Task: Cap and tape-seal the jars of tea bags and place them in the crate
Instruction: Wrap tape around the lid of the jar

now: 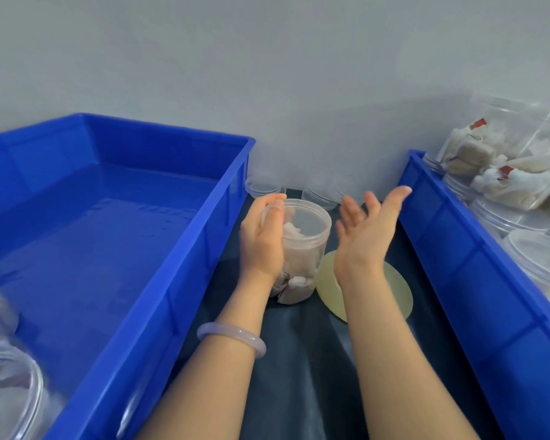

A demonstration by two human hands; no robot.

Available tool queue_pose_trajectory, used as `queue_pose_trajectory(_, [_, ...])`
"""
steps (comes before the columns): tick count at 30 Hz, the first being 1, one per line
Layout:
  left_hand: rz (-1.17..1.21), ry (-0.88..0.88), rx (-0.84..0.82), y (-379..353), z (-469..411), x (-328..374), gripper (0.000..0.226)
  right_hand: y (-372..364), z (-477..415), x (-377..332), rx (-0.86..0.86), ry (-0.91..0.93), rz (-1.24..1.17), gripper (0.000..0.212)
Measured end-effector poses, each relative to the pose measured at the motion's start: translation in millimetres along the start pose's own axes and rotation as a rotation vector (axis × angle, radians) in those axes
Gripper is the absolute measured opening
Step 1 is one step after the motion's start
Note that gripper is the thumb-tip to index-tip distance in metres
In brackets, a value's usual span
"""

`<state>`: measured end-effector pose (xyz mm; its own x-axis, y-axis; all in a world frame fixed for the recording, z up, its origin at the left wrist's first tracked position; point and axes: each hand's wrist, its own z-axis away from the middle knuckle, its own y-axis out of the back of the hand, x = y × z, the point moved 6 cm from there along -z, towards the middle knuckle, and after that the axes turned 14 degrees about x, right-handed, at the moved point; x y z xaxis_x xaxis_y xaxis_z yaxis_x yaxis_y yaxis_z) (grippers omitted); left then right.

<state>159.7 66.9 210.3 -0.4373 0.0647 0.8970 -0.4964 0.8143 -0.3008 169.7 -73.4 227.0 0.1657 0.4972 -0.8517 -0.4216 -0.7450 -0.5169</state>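
The jar (305, 230) of tea bags stood upright and uncapped on the dark tabletop (299, 360), in the gap between the two blue crates. The left hand (261, 242) gripped it, fingers curled round its side near the rim. The right hand (362, 236) hovered just to the right of the jar, spread and holding nothing, palm turned towards it. Two clear caps (319, 195) lay near the wall behind the jar, and a pale yellow disc (394, 300) lay flat under the right wrist; whether it was tape could not be told. The step in hand looked like capping. To do it well, the left hand should hold the jar steady on the tabletop while the right fetched a cap, set it level on the mouth and turned it until snug, before the jar went into the left crate (185, 281).
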Motion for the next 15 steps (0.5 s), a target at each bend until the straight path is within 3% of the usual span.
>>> queue_pose_trajectory(3, [0.040, 0.010, -0.015, 0.7, 0.4, -1.7, 0.031, -18.5, 18.8, 1.9, -0.142, 0.196, 0.324, 0.078])
queue_pose_trajectory(5, [0.038, 0.035, -0.058, -0.9, 1.6, -2.6, 0.044, -24.9, 24.9, 8.9, -0.141, 0.316, 0.500, 0.052])
queue_pose_trajectory(7, [0.022, 0.122, -0.096, -1.1, -0.7, -2.3, 0.058, -23.7, 24.0, 7.1, -0.055, 0.406, 0.503, 0.025])
queue_pose_trajectory(10, [-0.077, 0.272, -0.173, -3.8, -7.4, 2.6, 0.075, -20.9, 20.3, 3.6, -0.017, 0.463, 0.476, 0.032])
queue_pose_trajectory(13, [-0.082, 0.134, -0.098, -3.9, -7.4, 17.1, 0.047, -19.4, 21.4, 5.0, -0.033, 0.448, 0.451, 0.013])
queue_pose_trajectory(15, [-0.037, 0.094, 0.018, -1.4, -4.9, 20.4, 0.028, -17.8, 20.4, 6.7, -0.041, 0.413, 0.431, 0.015])
